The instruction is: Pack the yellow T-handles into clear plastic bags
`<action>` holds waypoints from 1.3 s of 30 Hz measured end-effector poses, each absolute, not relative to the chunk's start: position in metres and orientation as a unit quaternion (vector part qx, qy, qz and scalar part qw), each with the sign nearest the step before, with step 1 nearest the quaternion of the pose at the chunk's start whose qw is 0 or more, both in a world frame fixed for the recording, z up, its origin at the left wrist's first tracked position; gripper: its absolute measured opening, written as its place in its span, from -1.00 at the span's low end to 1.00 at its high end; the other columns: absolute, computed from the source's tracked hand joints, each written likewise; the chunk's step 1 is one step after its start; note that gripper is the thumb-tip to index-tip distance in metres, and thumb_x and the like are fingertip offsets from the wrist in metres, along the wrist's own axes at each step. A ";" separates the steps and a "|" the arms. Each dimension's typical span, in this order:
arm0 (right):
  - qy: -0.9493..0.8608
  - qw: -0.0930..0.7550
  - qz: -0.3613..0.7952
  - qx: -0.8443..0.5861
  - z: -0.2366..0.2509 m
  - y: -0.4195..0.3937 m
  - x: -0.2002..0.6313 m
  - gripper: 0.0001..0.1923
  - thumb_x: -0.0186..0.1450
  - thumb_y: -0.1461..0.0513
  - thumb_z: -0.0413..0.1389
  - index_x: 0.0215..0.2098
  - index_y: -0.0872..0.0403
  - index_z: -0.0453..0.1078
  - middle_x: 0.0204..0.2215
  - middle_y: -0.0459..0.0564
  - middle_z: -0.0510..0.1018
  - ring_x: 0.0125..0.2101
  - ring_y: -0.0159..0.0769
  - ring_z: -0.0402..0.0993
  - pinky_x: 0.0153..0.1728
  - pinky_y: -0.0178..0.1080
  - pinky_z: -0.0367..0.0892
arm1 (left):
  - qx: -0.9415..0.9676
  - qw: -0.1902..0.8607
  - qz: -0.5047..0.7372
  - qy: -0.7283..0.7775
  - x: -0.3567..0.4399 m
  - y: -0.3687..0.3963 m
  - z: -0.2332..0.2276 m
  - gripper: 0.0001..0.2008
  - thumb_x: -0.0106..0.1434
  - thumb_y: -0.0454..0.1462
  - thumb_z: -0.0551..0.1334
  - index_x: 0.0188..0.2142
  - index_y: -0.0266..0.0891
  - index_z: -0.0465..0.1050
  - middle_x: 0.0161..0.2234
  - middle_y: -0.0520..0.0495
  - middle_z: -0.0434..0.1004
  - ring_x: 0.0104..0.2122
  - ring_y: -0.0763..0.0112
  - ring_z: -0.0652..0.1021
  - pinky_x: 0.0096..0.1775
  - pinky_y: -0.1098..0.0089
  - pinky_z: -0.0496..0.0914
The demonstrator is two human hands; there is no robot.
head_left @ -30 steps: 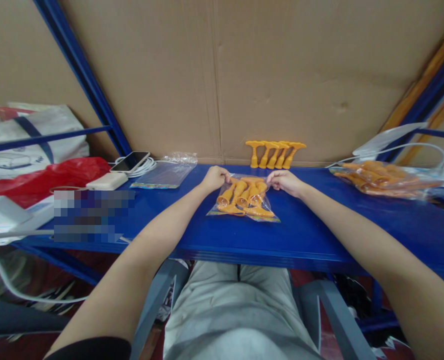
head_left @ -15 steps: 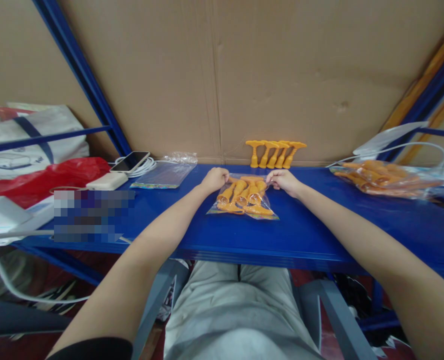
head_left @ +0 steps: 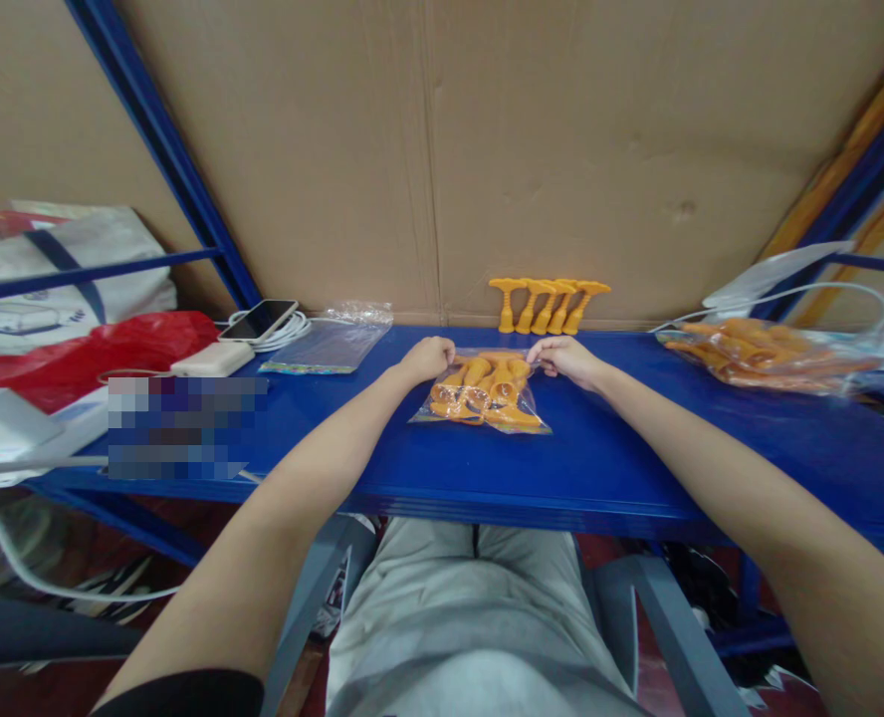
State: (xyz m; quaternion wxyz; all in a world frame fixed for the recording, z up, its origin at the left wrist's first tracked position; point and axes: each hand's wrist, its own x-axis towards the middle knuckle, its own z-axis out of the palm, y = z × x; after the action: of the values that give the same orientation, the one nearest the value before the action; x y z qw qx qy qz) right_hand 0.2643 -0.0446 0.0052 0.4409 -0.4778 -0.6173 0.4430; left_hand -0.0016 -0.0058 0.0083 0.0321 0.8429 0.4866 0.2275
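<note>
A clear plastic bag [head_left: 539,422] with several orange plastic pieces [head_left: 476,374] inside is on the blue table in front of me. My left hand [head_left: 431,357] pinches the bag's far left corner. At the far right corner, my right hand [head_left: 561,360] has its fingers closed on the bag as well. The pieces look like small hammers with flared, hollow ends; they lie in different directions under the film. Beyond my hands, several orange hammer-shaped pieces [head_left: 549,307] stand in a row against the cardboard.
Flat empty plastic bags [head_left: 330,344] lie left of centre, beside a phone [head_left: 260,322] and a white cable. A red bag [head_left: 150,341] and a white power bank [head_left: 213,360] are further left. Filled bags [head_left: 763,358] of orange pieces lie on the right of the blue table [head_left: 621,458].
The bag has shifted slightly and its near edge sits a little higher, with the pieces inside settled a bit differently. Both hands keep their hold at the corners.
</note>
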 end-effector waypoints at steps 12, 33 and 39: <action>-0.647 0.424 0.382 -0.505 0.015 -0.057 0.258 -0.78 0.11 0.32 0.05 -0.68 0.12 0.38 -0.82 -0.14 0.24 -0.74 -0.49 0.08 -0.68 -0.36 -0.01 | 0.813 0.062 0.221 0.535 0.004 -0.010 0.016 -0.78 0.05 -0.39 0.11 -0.54 -0.25 0.54 -0.34 -0.16 0.62 -0.23 0.20 0.58 -0.16 0.40 0.38; -0.728 0.280 0.387 -0.493 0.025 -0.070 0.260 -0.48 -0.04 -0.13 0.32 -0.38 0.14 0.48 -0.60 -0.09 0.48 -0.58 -0.46 0.31 -0.54 -0.35 0.24 | 0.865 0.122 0.194 0.446 0.011 -0.021 0.023 -0.68 0.32 -0.28 0.01 -0.20 -0.32 0.53 -0.04 -0.17 0.53 -0.02 0.28 0.50 0.09 0.33 0.31; -0.724 0.225 0.413 -0.504 0.035 -0.078 0.263 -0.38 -0.09 -0.19 0.31 -0.34 0.15 0.51 -0.59 -0.09 0.48 -0.56 -0.46 0.33 -0.50 -0.35 0.25 | 0.898 0.075 0.211 0.378 0.014 -0.019 0.019 -0.68 0.34 -0.28 0.01 -0.11 -0.28 0.51 0.05 -0.18 0.46 0.06 0.28 0.45 0.16 0.26 0.26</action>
State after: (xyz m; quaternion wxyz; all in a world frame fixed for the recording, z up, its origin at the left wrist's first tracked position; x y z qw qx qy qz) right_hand 0.2628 -0.0776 0.0348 0.2249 -0.5045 -0.7239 0.4135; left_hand 0.0142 -0.0189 0.0186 0.0750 0.8980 0.3785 0.2114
